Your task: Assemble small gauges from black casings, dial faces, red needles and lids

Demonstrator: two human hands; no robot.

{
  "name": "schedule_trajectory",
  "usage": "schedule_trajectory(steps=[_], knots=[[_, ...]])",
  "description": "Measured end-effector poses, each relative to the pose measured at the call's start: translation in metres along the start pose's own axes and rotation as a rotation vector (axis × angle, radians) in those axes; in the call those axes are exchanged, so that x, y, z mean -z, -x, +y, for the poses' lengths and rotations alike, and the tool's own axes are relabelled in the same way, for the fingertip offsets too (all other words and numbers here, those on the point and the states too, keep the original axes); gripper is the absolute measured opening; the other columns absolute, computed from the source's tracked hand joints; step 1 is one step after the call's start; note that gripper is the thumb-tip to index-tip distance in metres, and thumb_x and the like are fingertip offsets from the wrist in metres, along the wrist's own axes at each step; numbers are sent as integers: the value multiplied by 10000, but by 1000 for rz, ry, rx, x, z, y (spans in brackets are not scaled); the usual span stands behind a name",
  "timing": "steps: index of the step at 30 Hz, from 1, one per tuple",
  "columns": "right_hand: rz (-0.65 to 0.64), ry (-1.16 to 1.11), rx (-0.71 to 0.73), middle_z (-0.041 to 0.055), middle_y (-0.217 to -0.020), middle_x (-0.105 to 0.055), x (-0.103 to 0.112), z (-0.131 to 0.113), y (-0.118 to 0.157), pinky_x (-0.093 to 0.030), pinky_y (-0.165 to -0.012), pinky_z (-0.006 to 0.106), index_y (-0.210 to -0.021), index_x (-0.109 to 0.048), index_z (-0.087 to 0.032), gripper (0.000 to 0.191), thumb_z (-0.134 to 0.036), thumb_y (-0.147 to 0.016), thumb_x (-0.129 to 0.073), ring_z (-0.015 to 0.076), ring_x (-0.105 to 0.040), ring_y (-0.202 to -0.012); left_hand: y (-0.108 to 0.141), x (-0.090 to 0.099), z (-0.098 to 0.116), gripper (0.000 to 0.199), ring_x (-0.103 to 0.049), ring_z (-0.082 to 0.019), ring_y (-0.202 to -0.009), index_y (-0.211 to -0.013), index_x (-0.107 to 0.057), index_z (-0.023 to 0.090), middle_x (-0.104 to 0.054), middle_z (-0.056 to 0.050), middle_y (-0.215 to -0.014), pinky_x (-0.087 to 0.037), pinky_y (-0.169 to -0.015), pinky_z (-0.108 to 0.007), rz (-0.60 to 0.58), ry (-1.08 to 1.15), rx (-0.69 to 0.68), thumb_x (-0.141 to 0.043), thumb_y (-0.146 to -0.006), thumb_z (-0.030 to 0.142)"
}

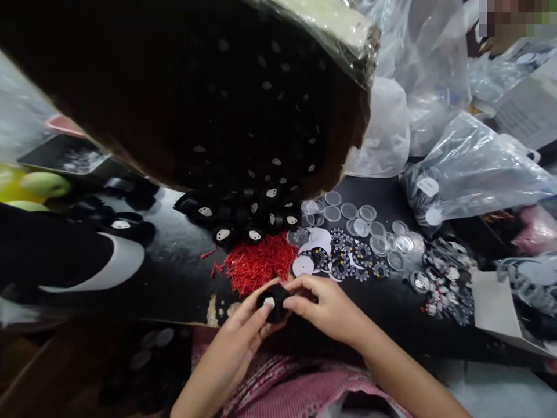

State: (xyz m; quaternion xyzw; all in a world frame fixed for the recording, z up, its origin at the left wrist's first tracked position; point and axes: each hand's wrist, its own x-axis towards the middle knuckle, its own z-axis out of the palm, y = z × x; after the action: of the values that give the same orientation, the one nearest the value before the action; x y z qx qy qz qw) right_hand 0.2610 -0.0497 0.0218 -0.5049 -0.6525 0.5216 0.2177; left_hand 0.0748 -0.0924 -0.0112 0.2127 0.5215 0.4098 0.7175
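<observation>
Both hands meet right at the near edge of the black table (174, 273), over the person's lap. The left hand (243, 334) and right hand (324, 307) are pinched together on one small black round part (273, 301), which sits dead centre between them, so neither hand is really nearer. The left hand comes in from below-left with its thumb lying over the part's front, and the right hand closes on it from the right with curled fingertips. Both grips are narrow, wrapped on that one piece. It looks squat and roundish, so there's no obvious long axis; a pale spot shows on its near face.

Just beyond the hands lies a pile of little red pins (256, 264), close enough that either hand could get there, slightly more on the left hand's side. Past that is a heap of black parts with white spots (243, 215), spilling out of a big tipped-over carton (195, 93). To the right of the pins are printed dial discs (343, 261) and clear round lenses (369, 223), nearer the right hand. Plastic bags (474, 168) fill the far right.
</observation>
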Motion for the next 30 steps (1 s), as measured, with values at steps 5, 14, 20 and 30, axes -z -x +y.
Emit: schedule_trajectory(steps=[5,14,20,30], knots=[[238,762,40,137,-1163,-614,12,11,-14,-456,-918,449,-1261,-612,-194,362,-299,-916,-626,300,-583,-1058,-1,-5,3,231,-747,-215,-907,-983,-726,240,-763,-27,-1044,-606,-786,-276,44,313,73,-801,-770,291],[213,860,41,144,-1270,-563,11,23,-15,-455,-924,475,-1340,-547,-189,467,-320,-903,-647,324,-546,-1110,-7,-18,5,318,-712,-190,-950,-1200,-624,195,-717,-105,-1161,-600,-830,-300,92,412,66,-519,-976,394],[264,767,128,141,-1213,-592,12,27,-14,-450,-925,451,-1170,-622,-172,256,-188,-916,-594,300,-560,-1096,-8,-23,2,299,-710,-190,-916,-1178,-647,160,-719,-117,-1139,-601,-805,-314,93,401,86,-423,-1013,270],[272,235,314,94,-1093,-655,-9,21,8,-508,-872,317,-1060,-674,-183,148,-244,-932,-629,188,-638,-987,-8,-35,2,335,-682,-217,-1078,-1115,-703,198,-717,-104,-1207,-575,-916,-356,54,508,-16,-495,-980,422]])
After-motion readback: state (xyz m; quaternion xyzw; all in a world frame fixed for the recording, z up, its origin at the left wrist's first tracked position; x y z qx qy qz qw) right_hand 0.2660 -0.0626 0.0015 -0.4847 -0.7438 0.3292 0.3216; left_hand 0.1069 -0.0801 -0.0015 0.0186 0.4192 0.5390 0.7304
